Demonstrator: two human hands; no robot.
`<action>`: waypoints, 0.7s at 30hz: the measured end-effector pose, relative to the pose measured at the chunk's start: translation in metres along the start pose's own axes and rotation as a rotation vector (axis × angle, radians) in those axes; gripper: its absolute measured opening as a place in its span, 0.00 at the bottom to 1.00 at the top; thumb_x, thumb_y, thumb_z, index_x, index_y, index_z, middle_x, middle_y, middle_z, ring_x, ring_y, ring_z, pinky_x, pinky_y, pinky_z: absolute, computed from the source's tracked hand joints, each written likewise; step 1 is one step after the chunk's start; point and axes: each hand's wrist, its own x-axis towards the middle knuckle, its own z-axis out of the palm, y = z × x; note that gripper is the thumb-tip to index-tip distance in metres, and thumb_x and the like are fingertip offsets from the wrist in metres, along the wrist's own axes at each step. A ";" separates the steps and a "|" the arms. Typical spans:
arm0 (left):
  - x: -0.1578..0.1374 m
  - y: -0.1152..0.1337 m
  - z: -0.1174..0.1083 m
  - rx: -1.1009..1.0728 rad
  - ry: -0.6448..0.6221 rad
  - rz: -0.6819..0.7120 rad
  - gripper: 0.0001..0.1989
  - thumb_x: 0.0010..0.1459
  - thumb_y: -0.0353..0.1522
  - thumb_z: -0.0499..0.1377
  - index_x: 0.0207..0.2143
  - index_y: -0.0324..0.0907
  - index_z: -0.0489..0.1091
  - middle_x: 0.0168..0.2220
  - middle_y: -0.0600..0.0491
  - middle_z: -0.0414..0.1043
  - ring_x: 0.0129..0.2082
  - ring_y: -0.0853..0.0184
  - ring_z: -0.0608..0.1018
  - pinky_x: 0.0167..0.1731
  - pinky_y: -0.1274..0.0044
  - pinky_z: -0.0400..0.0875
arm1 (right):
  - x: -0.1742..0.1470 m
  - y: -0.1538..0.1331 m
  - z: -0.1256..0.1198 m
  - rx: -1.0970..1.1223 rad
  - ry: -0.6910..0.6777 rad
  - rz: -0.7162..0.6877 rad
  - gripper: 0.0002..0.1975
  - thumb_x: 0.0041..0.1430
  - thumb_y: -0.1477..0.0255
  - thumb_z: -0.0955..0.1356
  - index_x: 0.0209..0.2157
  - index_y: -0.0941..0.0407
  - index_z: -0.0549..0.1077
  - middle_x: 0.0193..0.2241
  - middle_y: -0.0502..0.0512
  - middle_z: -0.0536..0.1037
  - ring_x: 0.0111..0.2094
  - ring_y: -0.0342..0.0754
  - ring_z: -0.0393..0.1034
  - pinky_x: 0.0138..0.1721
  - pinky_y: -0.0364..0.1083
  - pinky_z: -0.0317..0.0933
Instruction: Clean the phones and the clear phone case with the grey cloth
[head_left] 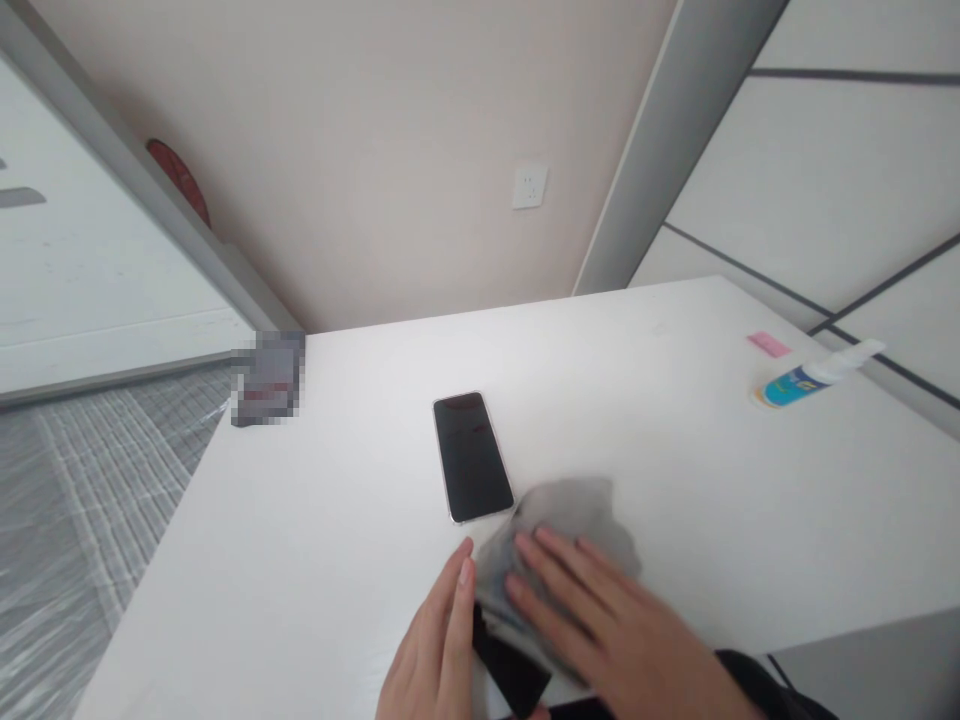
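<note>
Now a grey cloth (577,520) is pressed flat under the spread right hand (600,620), over a dark flat thing (514,675) steadied by the left hand (435,650) at the surface (675,420) edge; wiping seems underway. Next, firm, even strokes are called for. A phone (472,455) lies just beside.

White table (300,560), beige wall (375,150), socket (529,186)

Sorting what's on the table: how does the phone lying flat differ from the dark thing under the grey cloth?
The phone lies bare and untouched; the dark thing is partly wrapped in the grey cloth between the left hand and right hand. The phone shows whole with a light rim; the dark thing shows only one corner. Both are black and rest on the white table.
</note>
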 end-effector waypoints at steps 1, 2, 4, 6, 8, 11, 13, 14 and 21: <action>0.000 -0.002 -0.001 0.010 -0.001 0.013 0.45 0.69 0.35 0.58 0.76 0.40 0.31 0.64 0.38 0.71 0.60 0.55 0.78 0.52 0.71 0.80 | -0.003 0.000 0.001 0.010 0.012 -0.062 0.27 0.75 0.53 0.61 0.67 0.53 0.68 0.65 0.51 0.72 0.64 0.50 0.67 0.60 0.48 0.64; 0.000 -0.004 -0.001 0.019 0.002 0.020 0.43 0.70 0.35 0.56 0.76 0.41 0.31 0.64 0.38 0.72 0.60 0.56 0.78 0.52 0.72 0.80 | -0.005 0.001 0.001 0.025 0.005 -0.089 0.25 0.76 0.57 0.62 0.68 0.51 0.66 0.66 0.48 0.72 0.64 0.48 0.66 0.61 0.46 0.62; 0.000 -0.005 0.000 0.029 0.000 0.026 0.45 0.70 0.42 0.57 0.76 0.38 0.31 0.63 0.36 0.72 0.59 0.55 0.79 0.51 0.71 0.81 | -0.009 0.004 0.000 0.052 -0.047 -0.014 0.35 0.73 0.47 0.61 0.70 0.55 0.63 0.68 0.54 0.69 0.66 0.51 0.63 0.62 0.48 0.61; 0.000 -0.004 0.000 0.033 0.007 0.042 0.50 0.68 0.49 0.57 0.75 0.34 0.32 0.63 0.33 0.71 0.57 0.53 0.81 0.49 0.70 0.82 | -0.011 0.006 -0.001 0.047 -0.086 0.084 0.46 0.67 0.39 0.59 0.70 0.61 0.62 0.68 0.62 0.67 0.68 0.58 0.60 0.64 0.52 0.60; 0.000 -0.002 0.001 0.064 0.018 0.035 0.44 0.71 0.44 0.53 0.75 0.34 0.32 0.63 0.34 0.72 0.57 0.56 0.81 0.48 0.72 0.82 | -0.010 0.005 -0.002 0.026 -0.052 0.012 0.37 0.72 0.46 0.62 0.69 0.58 0.64 0.68 0.57 0.68 0.68 0.55 0.61 0.64 0.50 0.59; 0.000 0.000 0.000 0.083 0.027 0.007 0.38 0.73 0.35 0.50 0.75 0.36 0.32 0.63 0.37 0.73 0.59 0.58 0.79 0.50 0.72 0.81 | -0.008 0.000 -0.002 0.042 -0.027 -0.065 0.30 0.75 0.53 0.62 0.69 0.53 0.64 0.68 0.49 0.68 0.67 0.48 0.62 0.63 0.45 0.60; 0.000 0.000 0.000 0.055 0.021 0.005 0.44 0.70 0.42 0.55 0.75 0.34 0.32 0.64 0.34 0.71 0.60 0.54 0.78 0.51 0.70 0.80 | -0.007 -0.003 -0.001 0.060 -0.066 0.060 0.43 0.69 0.42 0.61 0.70 0.60 0.63 0.70 0.58 0.65 0.69 0.54 0.59 0.63 0.49 0.61; -0.001 0.000 -0.001 0.039 0.018 0.016 0.48 0.69 0.46 0.57 0.75 0.33 0.32 0.64 0.33 0.70 0.60 0.53 0.78 0.51 0.69 0.81 | -0.007 -0.004 -0.001 0.052 -0.065 0.088 0.45 0.68 0.40 0.61 0.70 0.62 0.62 0.69 0.61 0.65 0.69 0.55 0.59 0.63 0.50 0.61; -0.002 -0.002 -0.001 0.010 -0.015 0.005 0.52 0.65 0.44 0.62 0.75 0.35 0.32 0.66 0.33 0.68 0.60 0.53 0.79 0.52 0.70 0.80 | -0.006 -0.002 -0.001 0.018 -0.040 0.081 0.46 0.68 0.38 0.57 0.68 0.61 0.65 0.68 0.59 0.67 0.68 0.55 0.60 0.63 0.51 0.60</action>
